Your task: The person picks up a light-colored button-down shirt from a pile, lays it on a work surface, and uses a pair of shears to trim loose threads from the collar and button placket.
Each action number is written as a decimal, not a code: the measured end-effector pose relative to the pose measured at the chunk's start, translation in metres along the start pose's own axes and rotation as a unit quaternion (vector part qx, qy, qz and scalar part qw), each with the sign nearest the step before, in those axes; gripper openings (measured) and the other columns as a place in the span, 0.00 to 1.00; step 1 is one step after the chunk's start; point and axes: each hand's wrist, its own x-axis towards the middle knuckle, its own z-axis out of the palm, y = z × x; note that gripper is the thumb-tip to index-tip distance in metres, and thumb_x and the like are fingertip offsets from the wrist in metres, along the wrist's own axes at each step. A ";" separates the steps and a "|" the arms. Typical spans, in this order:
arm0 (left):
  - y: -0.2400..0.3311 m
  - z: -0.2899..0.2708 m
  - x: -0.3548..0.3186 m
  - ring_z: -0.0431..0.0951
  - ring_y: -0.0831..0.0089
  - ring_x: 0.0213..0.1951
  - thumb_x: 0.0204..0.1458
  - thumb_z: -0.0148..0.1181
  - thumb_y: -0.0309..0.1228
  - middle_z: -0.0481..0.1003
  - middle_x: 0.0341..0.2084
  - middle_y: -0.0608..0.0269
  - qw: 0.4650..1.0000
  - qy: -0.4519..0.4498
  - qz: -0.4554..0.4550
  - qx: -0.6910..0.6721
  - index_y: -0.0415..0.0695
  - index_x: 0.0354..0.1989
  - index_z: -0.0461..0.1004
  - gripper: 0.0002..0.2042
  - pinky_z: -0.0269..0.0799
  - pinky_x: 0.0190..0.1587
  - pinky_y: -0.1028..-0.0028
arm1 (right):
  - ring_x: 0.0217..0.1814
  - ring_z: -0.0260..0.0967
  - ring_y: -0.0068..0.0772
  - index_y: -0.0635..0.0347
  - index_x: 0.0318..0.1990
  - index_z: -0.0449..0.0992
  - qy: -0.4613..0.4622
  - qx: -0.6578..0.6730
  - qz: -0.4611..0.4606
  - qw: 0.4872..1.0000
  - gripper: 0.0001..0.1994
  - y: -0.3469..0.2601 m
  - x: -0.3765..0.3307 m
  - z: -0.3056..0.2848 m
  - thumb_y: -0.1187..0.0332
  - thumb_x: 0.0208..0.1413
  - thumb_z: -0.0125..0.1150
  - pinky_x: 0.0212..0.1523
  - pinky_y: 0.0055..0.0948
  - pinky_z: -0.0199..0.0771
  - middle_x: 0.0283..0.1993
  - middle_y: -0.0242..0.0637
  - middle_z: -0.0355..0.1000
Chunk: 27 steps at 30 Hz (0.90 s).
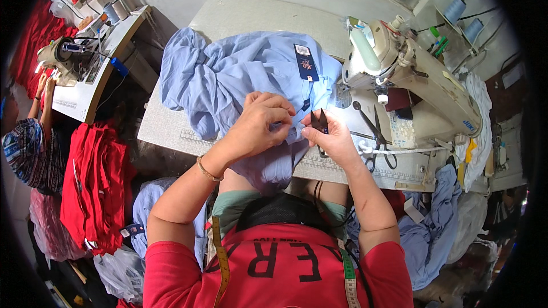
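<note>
A light blue garment point(228, 74) lies bunched across the sewing table, part of it hanging over the front edge toward my lap. A navy hang tag point(306, 63) rests on top of it. My left hand point(260, 124) is closed over the cloth, fingertips bent together; whatever it pinches is too small or hidden to make out. Close to its right, my right hand point(334, 140) grips black thread snips point(319, 121), their blades apart and pointing away from me. A small dark label point(306, 104) shows on the cloth between the hands.
To the right stands a sewing machine point(416, 74), with large black scissors point(378, 135) beside its base. Blue thread spools point(455, 9) sit behind it. Red garments point(97, 188) hang at left, near another person point(34, 131) at a second machine point(60, 60).
</note>
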 end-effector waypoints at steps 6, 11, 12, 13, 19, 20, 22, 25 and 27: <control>-0.002 0.002 -0.006 0.68 0.78 0.34 0.45 0.55 0.22 0.71 0.36 0.64 0.946 -0.009 -0.118 -0.303 0.39 0.23 0.71 0.01 0.64 0.36 0.78 | 0.24 0.62 0.16 0.61 0.37 0.70 -0.028 0.067 0.026 0.997 0.09 0.004 0.004 -0.004 0.71 0.49 0.60 0.27 0.17 0.63 0.27 0.26 0.66; 0.005 0.002 -0.003 0.66 0.84 0.29 0.50 0.53 0.22 0.70 0.36 0.66 0.901 -0.021 -0.162 -0.402 0.36 0.28 0.69 0.03 0.64 0.31 0.83 | 0.23 0.61 0.16 0.60 0.37 0.69 -0.055 0.135 0.038 0.989 0.09 0.007 0.006 -0.007 0.71 0.49 0.61 0.26 0.17 0.62 0.25 0.26 0.65; 0.001 0.003 -0.004 0.67 0.83 0.29 0.49 0.54 0.23 0.70 0.36 0.65 0.923 -0.012 -0.166 -0.346 0.35 0.29 0.70 0.03 0.65 0.31 0.83 | 0.23 0.61 0.16 0.60 0.37 0.69 -0.048 0.107 0.030 0.993 0.09 0.006 0.005 -0.006 0.71 0.49 0.61 0.26 0.17 0.62 0.25 0.26 0.66; -0.002 0.003 -0.005 0.67 0.82 0.29 0.49 0.54 0.23 0.70 0.36 0.64 0.942 -0.004 -0.169 -0.289 0.35 0.30 0.70 0.04 0.65 0.31 0.83 | 0.23 0.61 0.16 0.60 0.37 0.69 -0.040 0.080 0.022 0.996 0.09 0.005 0.004 -0.005 0.71 0.49 0.61 0.26 0.17 0.62 0.26 0.26 0.66; -0.001 0.004 -0.004 0.71 0.78 0.27 0.47 0.56 0.21 0.72 0.32 0.61 0.969 -0.070 -0.097 -0.215 0.31 0.32 0.72 0.05 0.69 0.30 0.79 | 0.23 0.62 0.16 0.62 0.37 0.69 -0.023 0.030 0.010 0.999 0.09 0.000 0.000 -0.001 0.72 0.48 0.61 0.26 0.17 0.63 0.26 0.28 0.66; -0.001 0.004 -0.004 0.71 0.78 0.27 0.47 0.56 0.20 0.72 0.32 0.61 0.968 -0.074 -0.103 -0.215 0.31 0.31 0.72 0.04 0.69 0.29 0.79 | 0.23 0.62 0.15 0.60 0.37 0.69 -0.026 0.024 0.008 0.999 0.09 0.000 0.000 0.000 0.71 0.49 0.60 0.26 0.17 0.63 0.26 0.26 0.67; 0.000 0.002 -0.004 0.70 0.78 0.27 0.47 0.55 0.20 0.72 0.31 0.61 0.968 -0.073 -0.110 -0.214 0.30 0.30 0.72 0.04 0.69 0.29 0.79 | 0.23 0.62 0.17 0.62 0.37 0.69 -0.021 0.031 0.012 0.999 0.10 0.000 0.001 0.000 0.73 0.48 0.61 0.26 0.18 0.64 0.26 0.28 0.66; 0.000 0.002 -0.003 0.70 0.80 0.27 0.48 0.55 0.20 0.72 0.32 0.61 0.971 -0.070 -0.091 -0.210 0.31 0.29 0.72 0.04 0.68 0.28 0.80 | 0.23 0.62 0.18 0.63 0.37 0.69 -0.020 0.032 0.023 0.999 0.10 -0.001 0.000 0.000 0.74 0.47 0.62 0.26 0.18 0.64 0.27 0.29 0.66; -0.002 0.003 -0.005 0.70 0.81 0.26 0.49 0.54 0.21 0.72 0.31 0.63 0.958 -0.063 -0.109 -0.258 0.32 0.29 0.72 0.04 0.67 0.27 0.81 | 0.23 0.62 0.17 0.62 0.38 0.69 -0.025 0.031 0.023 0.999 0.10 -0.001 0.000 0.000 0.73 0.48 0.61 0.26 0.18 0.64 0.28 0.29 0.67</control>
